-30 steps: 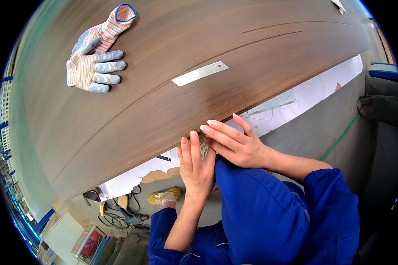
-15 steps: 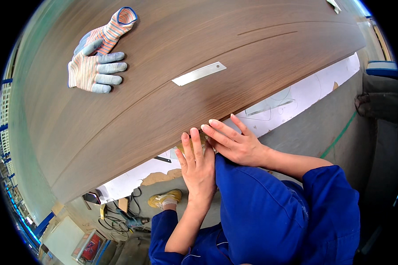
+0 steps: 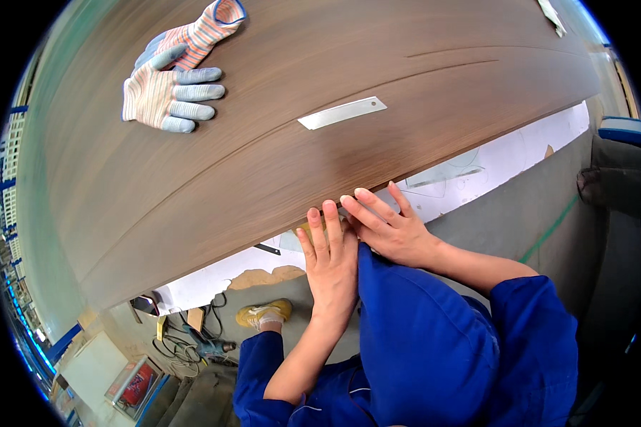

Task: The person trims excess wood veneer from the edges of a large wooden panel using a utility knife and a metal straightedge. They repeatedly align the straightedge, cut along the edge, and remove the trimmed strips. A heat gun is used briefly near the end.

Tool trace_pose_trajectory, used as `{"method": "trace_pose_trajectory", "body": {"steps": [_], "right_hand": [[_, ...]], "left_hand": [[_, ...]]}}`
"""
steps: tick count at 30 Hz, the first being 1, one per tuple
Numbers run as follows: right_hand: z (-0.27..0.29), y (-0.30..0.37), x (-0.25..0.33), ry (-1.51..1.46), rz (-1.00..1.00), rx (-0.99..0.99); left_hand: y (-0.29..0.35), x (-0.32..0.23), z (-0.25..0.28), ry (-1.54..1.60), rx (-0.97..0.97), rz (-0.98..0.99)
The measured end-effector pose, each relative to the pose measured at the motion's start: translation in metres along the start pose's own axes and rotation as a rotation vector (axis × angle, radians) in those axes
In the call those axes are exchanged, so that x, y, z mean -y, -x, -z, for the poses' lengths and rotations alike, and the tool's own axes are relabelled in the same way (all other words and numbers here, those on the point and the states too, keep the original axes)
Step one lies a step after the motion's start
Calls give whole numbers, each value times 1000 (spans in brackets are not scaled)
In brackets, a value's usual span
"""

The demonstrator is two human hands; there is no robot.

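Note:
A large brown wood-grain board [image 3: 263, 171] fills most of the view. My left hand [image 3: 331, 260] lies at its near edge, fingers stretched out and fingertips against the edge; its thumb is hidden. Right beside it, my right hand [image 3: 399, 231] touches the same edge with fingers spread and slightly bent. Neither hand shows anything held. Farther in on the board lies a silver blade [image 3: 343, 112] with a small hole at one end. A pair of striped, blue-fingered work gloves [image 3: 167, 89] rests at the far left.
White sheeting [image 3: 513, 153] shows under the board's near edge, with a black blade [image 3: 268, 249] on it. Below left are a power drill [image 3: 210, 346], coiled cables and a clear box [image 3: 132, 381] with red contents. A white scrap [image 3: 551, 18] lies far right.
The view has shifted slightly, so the board, gloves and silver blade appear a little higher and more to the right. Both hands stay at the board's edge in nearly the same pose.

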State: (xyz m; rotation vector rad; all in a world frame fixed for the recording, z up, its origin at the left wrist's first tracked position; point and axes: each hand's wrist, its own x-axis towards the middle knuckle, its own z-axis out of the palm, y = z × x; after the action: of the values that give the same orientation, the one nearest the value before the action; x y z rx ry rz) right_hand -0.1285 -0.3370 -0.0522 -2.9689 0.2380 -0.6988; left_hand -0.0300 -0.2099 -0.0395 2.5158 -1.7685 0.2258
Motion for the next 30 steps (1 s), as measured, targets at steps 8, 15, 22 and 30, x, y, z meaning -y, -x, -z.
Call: {"method": "trace_pose_trajectory", "body": {"steps": [8, 15, 22, 30], "right_hand": [[34, -28, -25, -157, 44, -63], [37, -79, -47, -45, -306, 84], [36, -69, -38, 29, -143, 108], [30, -40, -43, 23, 37, -121]], "left_hand": [[0, 2, 1, 125, -8, -9], [0, 4, -2, 99, -98, 0], [15, 31, 31, 486, 5, 127], [46, 97, 35, 197, 44, 231]]}}
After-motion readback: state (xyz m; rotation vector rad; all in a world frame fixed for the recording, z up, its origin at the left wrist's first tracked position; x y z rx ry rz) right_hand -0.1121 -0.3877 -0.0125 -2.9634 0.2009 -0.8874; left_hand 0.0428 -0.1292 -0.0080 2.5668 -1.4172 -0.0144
